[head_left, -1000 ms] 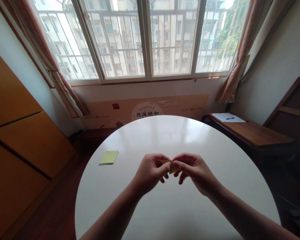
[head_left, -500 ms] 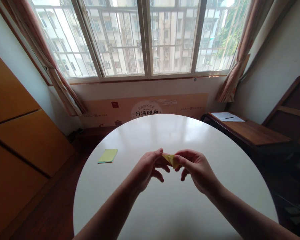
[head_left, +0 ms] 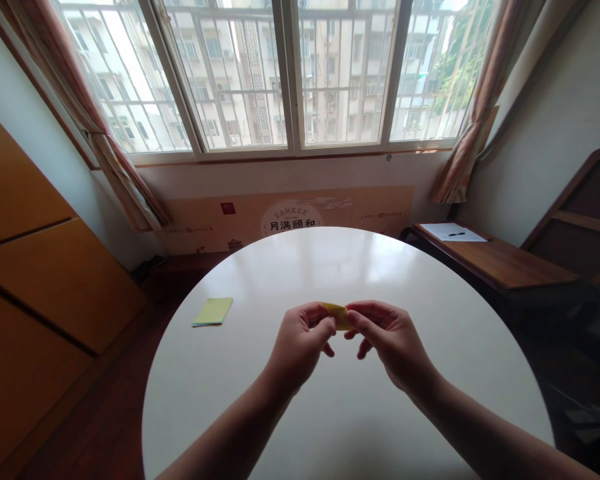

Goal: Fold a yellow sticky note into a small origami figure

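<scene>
A small folded piece of yellow paper (head_left: pixel 339 316) is held up over the white round table (head_left: pixel 360 420), between my two hands. My left hand (head_left: pixel 306 339) pinches its left side with thumb and forefinger. On the right side, my right hand (head_left: pixel 386 337) grips it between thumb and forefinger. The lower fingers of both hands are curled beneath, partly out of sight. Fingertips cover much of the paper, so its full folded shape is hidden.
A stack of yellow-green paper squares (head_left: pixel 213 311) lies at the table's left. Beyond the table's right edge stands a wooden bench (head_left: pixel 520 263) with a white sheet (head_left: pixel 453 233) and a dark pen on it. An orange cabinet (head_left: pixel 40 293) is on the left.
My left thumb has come down from the paper's upper edge onto its near face. The paper has turned and looks flatter, its pointed lower tip no longer showing. My right hand keeps its pinch.
</scene>
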Tool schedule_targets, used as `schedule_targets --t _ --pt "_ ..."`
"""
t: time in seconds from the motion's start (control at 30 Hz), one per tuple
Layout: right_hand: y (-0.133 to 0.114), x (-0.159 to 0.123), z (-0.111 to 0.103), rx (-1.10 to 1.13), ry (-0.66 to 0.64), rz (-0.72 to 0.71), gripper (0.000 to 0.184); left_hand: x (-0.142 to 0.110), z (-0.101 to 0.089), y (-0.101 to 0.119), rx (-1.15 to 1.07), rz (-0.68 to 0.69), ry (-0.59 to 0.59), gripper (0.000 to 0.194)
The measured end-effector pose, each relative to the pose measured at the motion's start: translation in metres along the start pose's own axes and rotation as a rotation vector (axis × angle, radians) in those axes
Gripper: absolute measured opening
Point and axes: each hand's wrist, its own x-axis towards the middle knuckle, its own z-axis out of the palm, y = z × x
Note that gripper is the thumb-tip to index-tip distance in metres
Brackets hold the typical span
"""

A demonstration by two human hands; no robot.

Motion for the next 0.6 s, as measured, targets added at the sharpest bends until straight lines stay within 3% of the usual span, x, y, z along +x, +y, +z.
schedule_targets --t 0.3,0.6 --pt "0.0001 0.0008 0.0018 -0.016 0.001 0.020 0.031 -0.0002 0.0020 -0.0006 -0.032 0.012 0.066 0.020" --pt "0.0013 0.0001 0.0047 0.020 -0.001 0.045 0.028 0.0002 0.0006 -0.0035 0.036 0.026 0.019 0.025"
